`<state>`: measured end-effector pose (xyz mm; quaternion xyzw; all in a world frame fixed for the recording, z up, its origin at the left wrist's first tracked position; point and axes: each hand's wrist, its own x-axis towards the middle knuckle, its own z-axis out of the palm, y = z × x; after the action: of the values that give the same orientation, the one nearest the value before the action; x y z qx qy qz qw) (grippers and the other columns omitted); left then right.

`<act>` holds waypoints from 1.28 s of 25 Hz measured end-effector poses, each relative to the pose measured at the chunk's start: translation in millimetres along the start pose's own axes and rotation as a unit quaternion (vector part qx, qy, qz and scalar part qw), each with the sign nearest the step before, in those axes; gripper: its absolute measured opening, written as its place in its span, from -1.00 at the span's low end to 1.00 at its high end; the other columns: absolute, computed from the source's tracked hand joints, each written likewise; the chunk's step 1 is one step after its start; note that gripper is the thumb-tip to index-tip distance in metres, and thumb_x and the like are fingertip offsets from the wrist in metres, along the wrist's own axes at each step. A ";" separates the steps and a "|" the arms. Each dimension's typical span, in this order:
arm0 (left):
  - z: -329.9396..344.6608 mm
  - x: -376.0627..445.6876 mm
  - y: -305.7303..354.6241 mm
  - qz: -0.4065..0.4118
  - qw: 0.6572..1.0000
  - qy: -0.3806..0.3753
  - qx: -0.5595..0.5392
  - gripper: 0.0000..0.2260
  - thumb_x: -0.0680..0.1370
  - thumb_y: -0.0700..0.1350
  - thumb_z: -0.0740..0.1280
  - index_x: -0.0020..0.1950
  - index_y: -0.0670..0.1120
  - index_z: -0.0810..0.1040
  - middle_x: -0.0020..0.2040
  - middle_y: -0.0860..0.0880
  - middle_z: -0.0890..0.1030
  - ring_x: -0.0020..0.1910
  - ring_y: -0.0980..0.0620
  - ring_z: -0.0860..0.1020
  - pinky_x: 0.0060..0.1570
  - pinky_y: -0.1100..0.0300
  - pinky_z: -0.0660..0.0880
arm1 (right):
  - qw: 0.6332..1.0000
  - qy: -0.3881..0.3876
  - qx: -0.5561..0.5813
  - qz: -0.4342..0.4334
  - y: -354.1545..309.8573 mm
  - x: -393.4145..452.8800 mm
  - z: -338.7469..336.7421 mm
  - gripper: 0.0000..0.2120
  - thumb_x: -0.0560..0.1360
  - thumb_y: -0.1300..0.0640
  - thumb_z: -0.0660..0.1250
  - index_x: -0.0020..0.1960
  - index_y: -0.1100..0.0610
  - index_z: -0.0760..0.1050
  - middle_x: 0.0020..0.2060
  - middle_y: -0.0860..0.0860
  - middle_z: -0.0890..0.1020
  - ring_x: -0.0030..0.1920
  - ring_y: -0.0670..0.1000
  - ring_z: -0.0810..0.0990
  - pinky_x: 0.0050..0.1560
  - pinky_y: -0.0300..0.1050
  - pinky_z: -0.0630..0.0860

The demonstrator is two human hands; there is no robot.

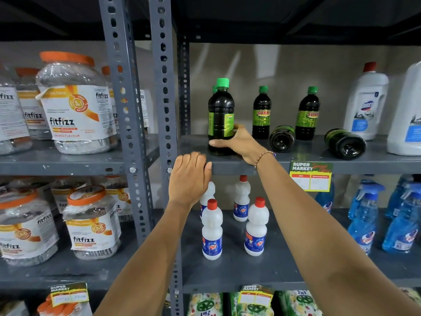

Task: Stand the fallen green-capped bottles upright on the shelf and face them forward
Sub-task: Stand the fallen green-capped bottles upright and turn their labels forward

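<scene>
Dark bottles with green caps stand on the grey shelf [284, 161]. My right hand [237, 142] grips the base of an upright bottle [220, 115] at the shelf's left front; its label is turned sideways. Another green cap peeks out behind it. Two more bottles [261, 112] [307, 114] stand upright further back with labels partly turned. Two bottles [282, 138] [345, 144] lie on their sides, bottoms towards me. My left hand [189, 179] rests on the shelf's front edge by the upright post, fingers curled over it, holding no bottle.
Large white bleach bottles [366, 101] stand at the shelf's right. A steel post [165, 110] bounds the left side. White red-capped bottles [211, 231] and blue spray bottles [364, 220] fill the shelf below. Orange-lidded jars [75, 103] sit in the left bay. A price tag [310, 176] hangs on the edge.
</scene>
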<state>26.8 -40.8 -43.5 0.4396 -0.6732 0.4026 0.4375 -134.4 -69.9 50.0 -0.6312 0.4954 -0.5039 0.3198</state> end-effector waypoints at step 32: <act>-28.3 58.4 18.5 -0.195 0.957 -0.182 -0.119 -0.73 0.56 -0.03 0.23 0.20 -0.14 0.43 -0.04 -0.14 0.64 -0.07 -0.15 0.61 -0.19 0.08 0.36 | 0.983 -0.087 0.159 0.016 -0.6 -5.8 -16.8 -0.33 0.46 0.29 0.41 0.48 0.23 0.19 0.36 0.16 0.49 0.33 0.06 0.47 0.44 0.00 0.30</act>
<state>2.6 -23.2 16.9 0.5728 -0.6856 0.1401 0.4269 -150.3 -62.6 53.5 -0.6054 0.3894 -0.5146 0.4658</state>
